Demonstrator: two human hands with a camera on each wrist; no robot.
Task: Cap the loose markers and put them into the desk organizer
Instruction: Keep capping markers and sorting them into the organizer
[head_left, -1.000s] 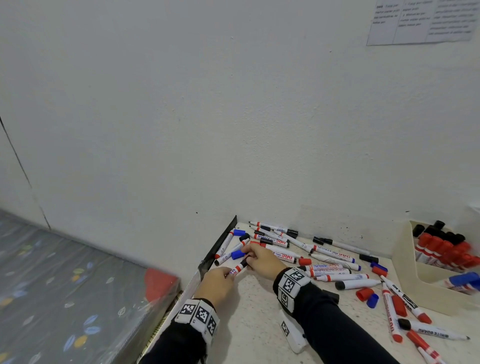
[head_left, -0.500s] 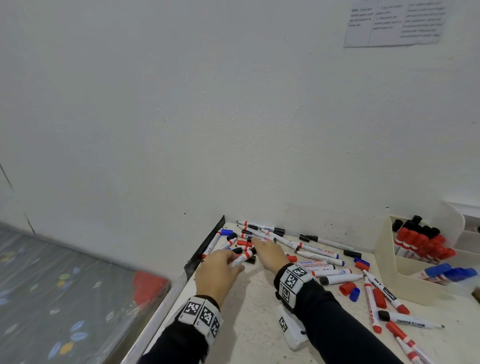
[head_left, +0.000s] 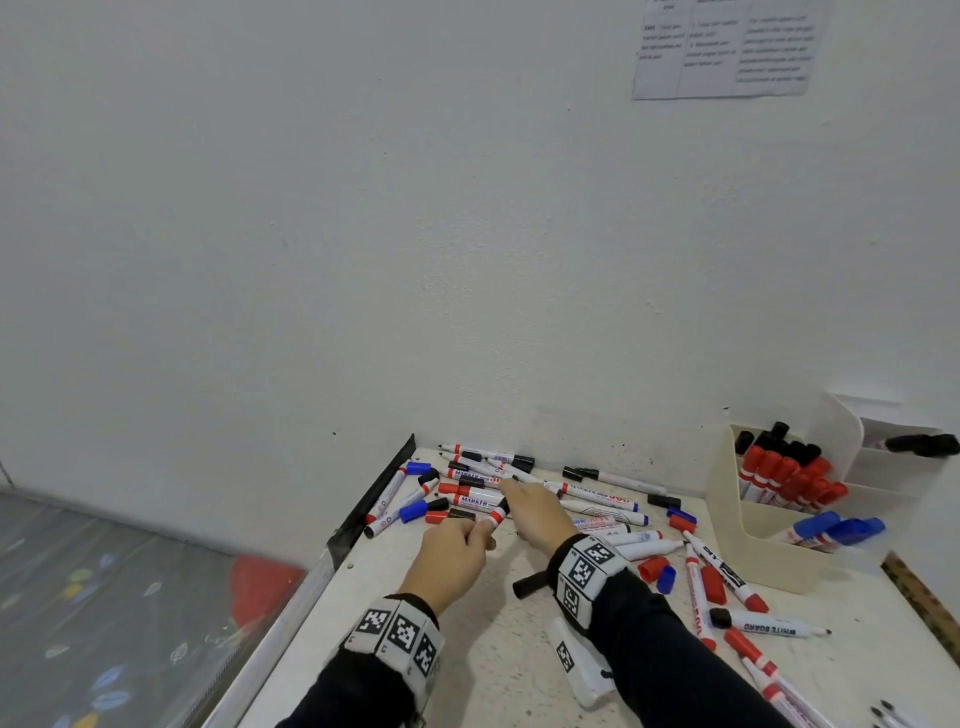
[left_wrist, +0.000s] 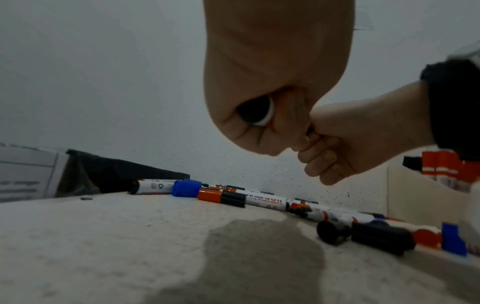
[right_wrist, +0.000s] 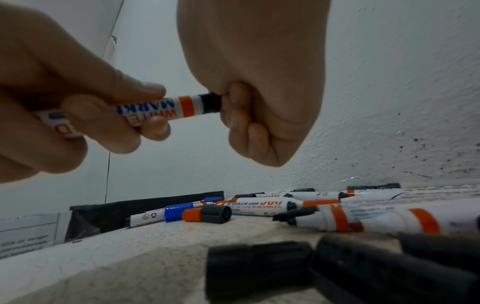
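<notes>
Head: marker (head_left: 497, 514) was held above the desk (head_left: 498, 649) by L hand (head_left: 453, 558), axis slanting up-right toward R hand (head_left: 537, 512). R wrist: black cap (right_wrist: 210, 103) was pinched by R fingers (right_wrist: 235, 107), marker lying near-horizontal. Organizer (head_left: 748, 540) stood well apart, right.

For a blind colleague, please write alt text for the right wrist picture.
Two hands hold one white marker with an orange band above a speckled white table: the left hand grips its barrel, the right hand closes round the black cap at its end. Below, more white markers and loose black caps lie by a white wall.
</notes>
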